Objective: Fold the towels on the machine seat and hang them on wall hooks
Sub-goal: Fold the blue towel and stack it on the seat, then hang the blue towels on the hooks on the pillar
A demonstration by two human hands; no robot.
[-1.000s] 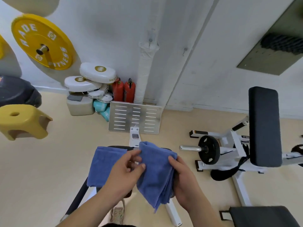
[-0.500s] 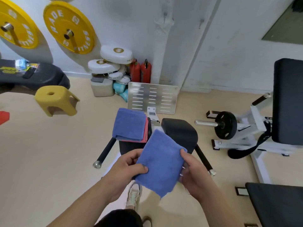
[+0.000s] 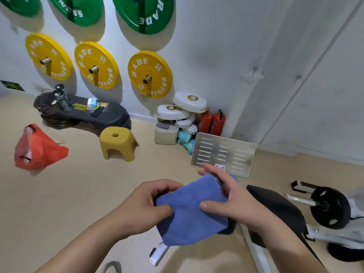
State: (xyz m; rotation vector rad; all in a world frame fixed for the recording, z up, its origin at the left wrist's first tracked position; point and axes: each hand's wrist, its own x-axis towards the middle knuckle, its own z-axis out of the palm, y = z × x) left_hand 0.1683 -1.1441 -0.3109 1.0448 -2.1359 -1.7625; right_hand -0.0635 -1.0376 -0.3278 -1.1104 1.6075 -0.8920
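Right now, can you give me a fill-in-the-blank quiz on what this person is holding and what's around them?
The left hand and right hand hold a folded towel coloured ____.
The small stool is ____.
The upper wall plates, above the yellow plates, are ____.
Missing words: blue, yellow, green.

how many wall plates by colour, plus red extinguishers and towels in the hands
yellow wall plates: 3
green wall plates: 3, cropped by the top edge
red extinguishers: 2
blue towel, gripped by left hand and right hand: 1
total: 9
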